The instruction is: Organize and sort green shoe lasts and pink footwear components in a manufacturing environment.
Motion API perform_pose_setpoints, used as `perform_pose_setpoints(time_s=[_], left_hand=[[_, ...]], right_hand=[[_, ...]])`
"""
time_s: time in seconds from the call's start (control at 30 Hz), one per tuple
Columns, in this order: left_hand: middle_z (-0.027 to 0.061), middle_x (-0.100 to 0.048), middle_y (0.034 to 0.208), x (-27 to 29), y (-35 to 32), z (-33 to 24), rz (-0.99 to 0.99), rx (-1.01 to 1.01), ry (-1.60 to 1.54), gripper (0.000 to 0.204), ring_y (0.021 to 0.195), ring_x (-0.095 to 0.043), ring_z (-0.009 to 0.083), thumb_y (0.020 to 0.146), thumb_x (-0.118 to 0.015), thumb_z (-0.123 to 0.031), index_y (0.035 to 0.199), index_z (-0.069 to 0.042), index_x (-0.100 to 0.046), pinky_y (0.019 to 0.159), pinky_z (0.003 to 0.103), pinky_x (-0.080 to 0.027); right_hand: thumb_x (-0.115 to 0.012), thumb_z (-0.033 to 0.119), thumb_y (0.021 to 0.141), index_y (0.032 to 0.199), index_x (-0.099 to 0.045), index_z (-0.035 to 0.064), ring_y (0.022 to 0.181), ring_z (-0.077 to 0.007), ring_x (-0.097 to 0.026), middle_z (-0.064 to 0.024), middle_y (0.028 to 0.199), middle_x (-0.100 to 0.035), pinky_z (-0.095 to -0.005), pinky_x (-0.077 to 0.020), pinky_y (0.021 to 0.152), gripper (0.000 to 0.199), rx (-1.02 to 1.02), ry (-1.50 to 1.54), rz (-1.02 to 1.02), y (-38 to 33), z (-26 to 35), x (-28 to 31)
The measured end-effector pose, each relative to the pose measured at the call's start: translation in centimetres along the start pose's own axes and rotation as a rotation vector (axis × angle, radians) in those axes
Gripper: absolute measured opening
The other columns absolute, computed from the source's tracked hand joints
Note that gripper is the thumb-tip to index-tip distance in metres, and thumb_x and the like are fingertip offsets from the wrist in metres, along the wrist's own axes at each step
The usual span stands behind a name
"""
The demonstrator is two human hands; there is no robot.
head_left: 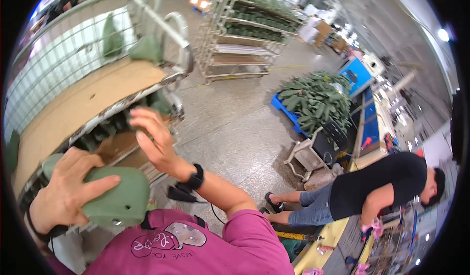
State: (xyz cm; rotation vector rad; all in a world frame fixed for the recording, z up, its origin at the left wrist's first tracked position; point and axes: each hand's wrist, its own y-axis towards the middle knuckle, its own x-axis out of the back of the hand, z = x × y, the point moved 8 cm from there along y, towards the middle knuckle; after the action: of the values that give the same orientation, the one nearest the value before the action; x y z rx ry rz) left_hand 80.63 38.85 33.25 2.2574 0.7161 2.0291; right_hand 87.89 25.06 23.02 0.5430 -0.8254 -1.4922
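My left hand [66, 192], at the lower left, is closed around a green shoe last [120, 196]. Small holes show in the last's near end. Fingers apart, my right hand [159, 140] is raised beside the edge of a wheeled rack and holds nothing. A black band with a cord hangs at that wrist. Just behind the hand, more green lasts [159, 101] stand in the rack's lower level. On the rack's brown top board [73, 103], two lasts, including an upright green last [112, 37], are at the far end.
A second rack [245, 35] with rows of green lasts stands at the back. Right of it, a heap of lasts [313, 99] lies on a blue pallet [289, 113]. A beige stool-like frame [308, 152] is nearby. A person in black [377, 187] bends over a workbench at right.
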Motion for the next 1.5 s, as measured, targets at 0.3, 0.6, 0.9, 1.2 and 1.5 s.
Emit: perform_pose_setpoints(time_s=[0.3, 0.6, 0.9, 1.2, 1.5], left_hand=[[0.0159, -0.053, 0.098, -12.0, -3.8, -2.4, 0.325, -0.023, -0.244, 0.056, 0.085, -0.053, 0.0292, 0.056, -0.066, -0.013, 0.11, -0.01, -0.054, 0.073, 0.038, -0.04], [0.019, -0.042, 0.118, -10.3, -11.3, -1.5, -0.103, 0.332, -0.188, 0.07, 0.112, -0.044, 0.0308, 0.06, -0.071, -0.012, 0.123, -0.003, -0.042, 0.092, 0.038, -0.035], [0.0092, -0.051, 0.116, -19.0, -24.3, 2.2, -0.805, 1.301, -1.625, 0.049, 0.107, -0.051, 0.0216, 0.081, -0.061, -0.02, 0.122, -0.001, -0.042, 0.092, 0.034, -0.042], [0.0128, -0.052, 0.112, -17.5, -24.2, 3.2, -0.856, 1.004, -1.863, 0.067, 0.106, -0.052, 0.026, 0.067, -0.065, -0.023, 0.125, -0.003, -0.039, 0.092, 0.037, -0.042], [0.0184, -0.054, 0.104, -16.5, -23.7, 3.7, -0.651, 1.049, -1.815, 0.08, 0.095, -0.055, 0.0323, 0.053, -0.062, -0.02, 0.126, -0.002, -0.035, 0.086, 0.04, -0.046]], right_hand=[[-0.058, 0.031, 0.082, 0.128, -0.038, -0.0018, 0.115, -0.0196, -0.044, -0.0114, 0.123, -0.047, -0.032, -0.0357, 0.096, 0.06, -1.288, 1.393, 0.858, -17.2, 1.0, -7.6], [-0.068, 0.024, 0.071, 0.131, -0.033, -0.0003, 0.113, -0.0196, -0.045, -0.0095, 0.121, -0.048, -0.0316, -0.0347, 0.097, 0.074, -1.156, 1.103, 0.924, -18.3, 1.6, -10.1], [-0.071, 0.029, 0.068, 0.115, -0.038, -0.004, 0.092, -0.0359, -0.058, -0.0262, 0.101, -0.056, -0.0386, -0.0475, 0.076, 0.066, -0.543, 0.292, 1.008, -14.0, 3.6, -19.3], [-0.064, 0.034, 0.072, 0.126, -0.024, -0.0089, 0.088, -0.0432, -0.056, -0.0307, 0.099, -0.054, -0.0429, -0.0462, 0.075, 0.079, -0.434, 0.364, 0.776, -14.1, 5.8, -20.3], [-0.053, 0.024, 0.083, 0.097, -0.055, 0.0016, 0.067, -0.0358, -0.059, -0.0187, 0.073, -0.06, -0.0434, -0.0463, 0.063, 0.026, -0.419, -0.189, 0.62, -9.8, 2.8, -14.7]])
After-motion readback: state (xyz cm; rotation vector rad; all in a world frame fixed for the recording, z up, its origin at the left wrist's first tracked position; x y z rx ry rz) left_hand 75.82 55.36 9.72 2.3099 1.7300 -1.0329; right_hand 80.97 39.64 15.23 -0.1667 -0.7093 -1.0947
